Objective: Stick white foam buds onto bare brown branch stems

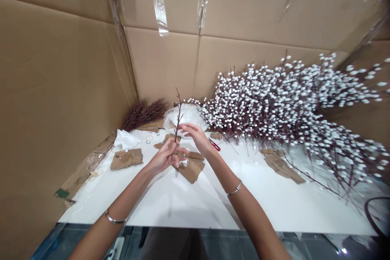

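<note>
Across the near part of the white table [152,211], the left hand [166,156], its fingers partly curled, pinches a bare twig [178,121] near its base, holding it upright above a torn cardboard piece [192,169]. The right hand [196,136] has fingers loosely extended at the stem; whether they grip it cannot be told. Beyond lie a bundle of bare twigs [141,114], left, and white-budded branches [268,105], right, before a cardboard wall [164,61].

We see a dark brown twig [177,124] mid-frame, white buds [258,101] right, white tabletop [158,207] below, tan cardboard [161,61] above.
</note>
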`<state>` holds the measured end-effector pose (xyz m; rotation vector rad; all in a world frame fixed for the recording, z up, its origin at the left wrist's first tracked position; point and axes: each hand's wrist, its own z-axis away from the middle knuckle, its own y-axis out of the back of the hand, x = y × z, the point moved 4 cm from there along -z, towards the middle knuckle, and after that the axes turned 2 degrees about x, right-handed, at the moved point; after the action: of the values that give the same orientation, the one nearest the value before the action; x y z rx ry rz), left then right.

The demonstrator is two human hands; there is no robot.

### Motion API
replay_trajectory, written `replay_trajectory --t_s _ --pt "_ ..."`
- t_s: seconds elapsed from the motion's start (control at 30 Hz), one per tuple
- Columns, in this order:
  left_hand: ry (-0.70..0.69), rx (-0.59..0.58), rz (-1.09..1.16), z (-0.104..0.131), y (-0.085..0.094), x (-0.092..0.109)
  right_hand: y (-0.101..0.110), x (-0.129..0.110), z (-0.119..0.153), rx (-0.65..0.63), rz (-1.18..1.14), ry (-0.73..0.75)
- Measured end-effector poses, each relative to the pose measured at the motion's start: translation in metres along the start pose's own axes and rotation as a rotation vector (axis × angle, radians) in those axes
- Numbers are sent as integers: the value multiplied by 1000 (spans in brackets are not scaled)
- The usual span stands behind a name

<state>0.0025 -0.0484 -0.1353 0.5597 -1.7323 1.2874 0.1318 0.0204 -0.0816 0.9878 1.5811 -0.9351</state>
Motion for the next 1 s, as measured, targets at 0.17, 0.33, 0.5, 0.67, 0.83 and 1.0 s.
replay_trajectory --t_s 0.17,0.33,0.5,0.67,0.83,1.0 --pt "-18 -2 -21 -1 0 1 -21 -1 0 12 -161 3" --pt "-88 51 -82 -3 -2 4 -25 -9 1 134 -76 41" --pt "-143 61 -118 -5 0 5 -29 -12 -3 144 -43 112" --pt "-152 74 -157 -2 -4 6 -30 -13 -4 152 -19 167" --pt "-148 114 -179 0 0 9 -28 -25 -1 152 -8 225" --pt "-302 280 -150 -4 21 46 -16 -49 3 117 -12 273"
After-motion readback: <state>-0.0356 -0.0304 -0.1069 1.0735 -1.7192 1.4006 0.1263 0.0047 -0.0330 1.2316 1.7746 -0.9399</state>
